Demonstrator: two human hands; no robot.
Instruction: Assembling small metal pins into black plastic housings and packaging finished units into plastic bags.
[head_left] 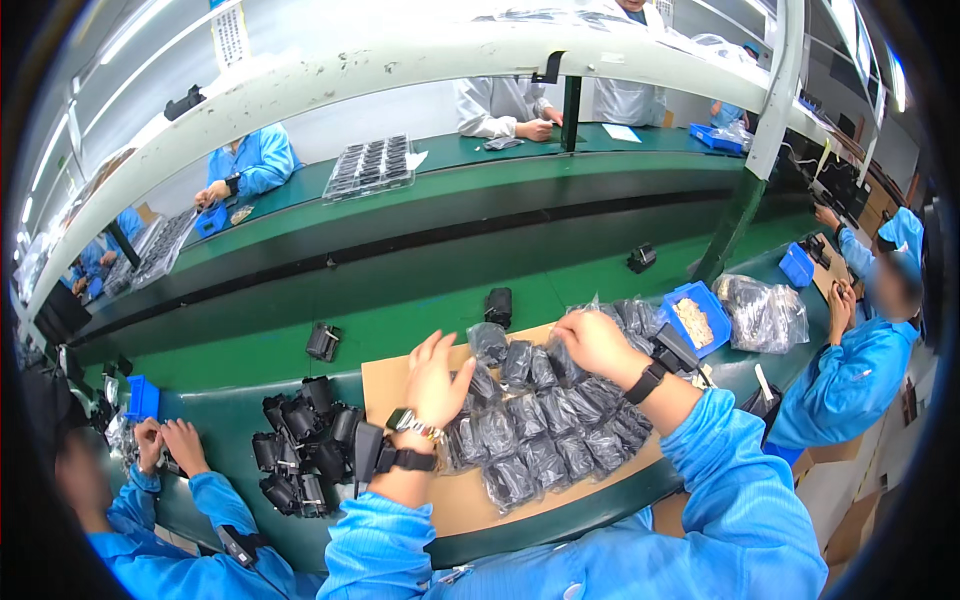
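Several black parts in clear plastic bags (545,462) lie in close rows on a flat brown cardboard sheet (385,375). Over the sheet's left side, my left hand (436,382) is open, fingers stretched and thumb apart, beside a bagged black part (488,343) at the far edge of the rows. My right hand (597,346) is closed at the far side of the rows, its bent fingertips on a bagged black part (566,368). The fingertips are partly hidden. Left of the cardboard sits a heap of unbagged black parts (305,440).
A blue bin (722,318) of small beige pieces and a clear bag of parts (765,315) stand to the right. Loose black parts (323,342) lie on the green conveyor belt (420,318) beyond. Co-workers sit at both sides; a white shelf beam (400,62) crosses overhead.
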